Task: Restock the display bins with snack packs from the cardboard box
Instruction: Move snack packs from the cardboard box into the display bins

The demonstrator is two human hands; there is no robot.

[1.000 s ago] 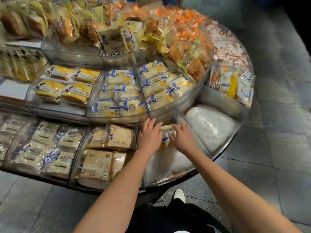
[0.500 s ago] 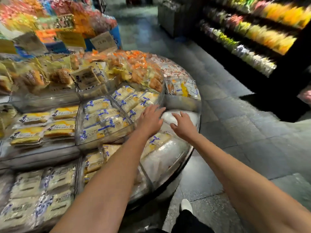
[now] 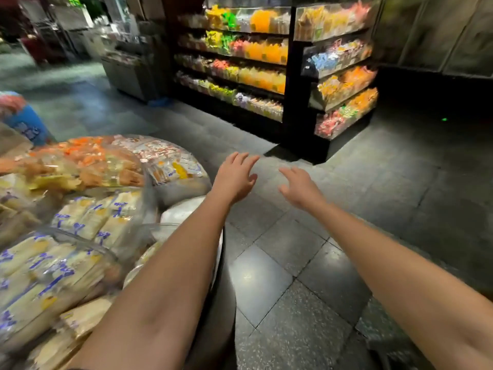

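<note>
Head view: two bare arms reach forward, to the right of the display bins [image 3: 184, 189].
Left hand [image 3: 234, 177]: in the air above the floor [image 3: 266, 276], fingers spread and relaxed, grasping nothing.
Right hand [image 3: 300, 188]: near the left one but not touching it, fingers loose and a little bent, also grasping nothing.
Snack packs [image 3: 88, 220]: lying in the bins at the left, pale with blue print, blurred.
Bins: clear walls, left of the left forearm.
Floor: dark grey tiles under both hands.
Shelves [image 3: 256, 62]: well behind, full of bright coloured bags.
</note>
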